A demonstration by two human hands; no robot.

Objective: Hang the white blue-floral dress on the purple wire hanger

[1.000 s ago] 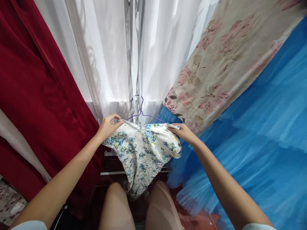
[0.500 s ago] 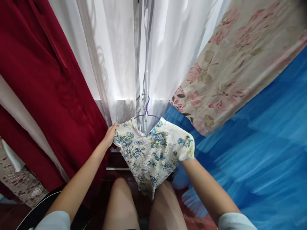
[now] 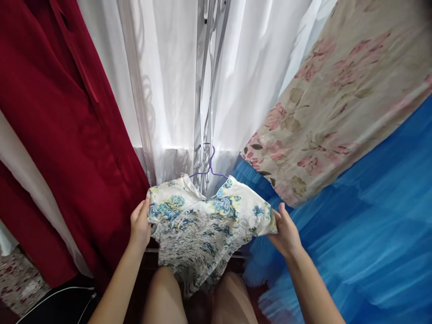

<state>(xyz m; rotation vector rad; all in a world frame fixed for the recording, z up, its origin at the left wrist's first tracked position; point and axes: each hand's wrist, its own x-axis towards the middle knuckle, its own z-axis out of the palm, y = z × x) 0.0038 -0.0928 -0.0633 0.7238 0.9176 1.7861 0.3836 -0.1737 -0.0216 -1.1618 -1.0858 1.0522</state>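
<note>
A short-sleeved white blouse (image 3: 202, 225) with blue and green flowers hangs on a purple hanger (image 3: 210, 169) in front of me, above my knees. Its sleeves are stretched out to both sides. My left hand (image 3: 141, 222) is closed on the edge of the left sleeve, thumb in front. At the opposite sleeve my right hand (image 3: 286, 231) holds the hem, its thumb sticking up and its fingers partly hidden by the cloth. The lower part of the blouse is bunched and falls toward my legs.
Dark red cloth (image 3: 67, 135) hangs at the left and white curtains (image 3: 168, 90) behind. On the right are a beige flowered cloth (image 3: 303, 126) and blue tulle (image 3: 354, 225). A black object with a white cable (image 3: 56, 292) lies at lower left.
My right hand, hidden at the sleeve before, has come into sight outside its hem. My left hand has moved left and down, and the blouse is spread wider and lower.
</note>
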